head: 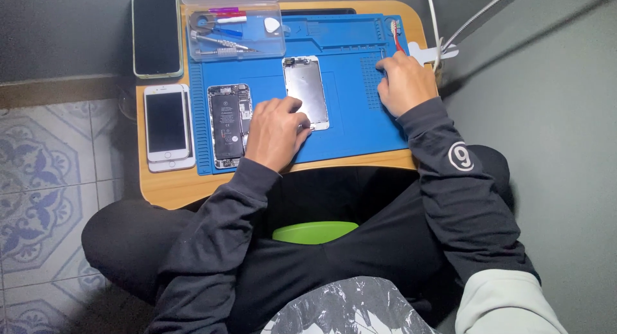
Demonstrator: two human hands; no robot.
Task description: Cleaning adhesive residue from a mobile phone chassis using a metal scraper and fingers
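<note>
While the small wooden table (168, 191) carries everything, the work sits on the blue repair mat (347, 138) that covers most of it. Two whole phones lie off the mat's left side: a dark one in a pale green case (156, 35) and a white one (166, 125) nearer the person. A clear plastic tool box (236, 27) stands open at the mat's top left corner, with drivers and a pick inside.

Left hand (275, 133): fingers loosely curled, tips pressing the lower left edge of the detached screen panel (306, 92); nothing is enclosed in the grip. It lies between that panel and the opened phone body (229, 124), whose battery and boards are exposed.

Right hand (403, 83): fingers bent down onto the mat's ribbed right section; whether they pinch a small part cannot be told.

Judgement: steady, flat pressure near the panel's edge, without flexing it, would suit. The panel lies back upward at mat centre, grey metal plate showing, straight and apparently undamaged.
</note>
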